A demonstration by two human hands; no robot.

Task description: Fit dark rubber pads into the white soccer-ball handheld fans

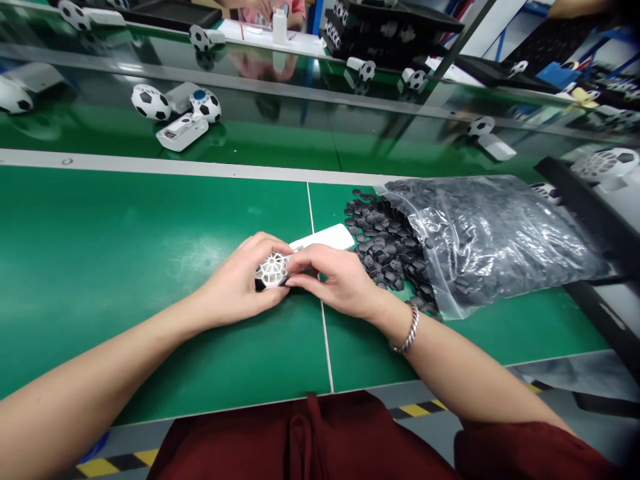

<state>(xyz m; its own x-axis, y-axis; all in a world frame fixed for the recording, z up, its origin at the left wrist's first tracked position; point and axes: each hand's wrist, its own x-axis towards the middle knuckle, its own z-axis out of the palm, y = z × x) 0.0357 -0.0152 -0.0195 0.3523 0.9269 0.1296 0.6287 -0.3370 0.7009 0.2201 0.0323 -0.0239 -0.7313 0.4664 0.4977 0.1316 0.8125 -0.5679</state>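
Note:
My left hand (245,280) is closed around a handheld fan (273,269) with a white, football-patterned grille head. The fan's white handle (325,238) points away to the right, partly behind my right hand (337,277). My right thumb and fingers are pinched at the right edge of the head; whatever lies between them, if anything, is hidden. Small black pieces (383,243) lie in a heap just right of my right hand, spilling from the mouth of a clear plastic bag (505,233).
Beyond a pale strip (200,168), football-headed fans (183,127) lie on a glossy green surface. Black trays (395,27) are stacked at the back. A person (295,10) sits across from me. A dark bar (595,213) slants along the right edge of my green table (125,267).

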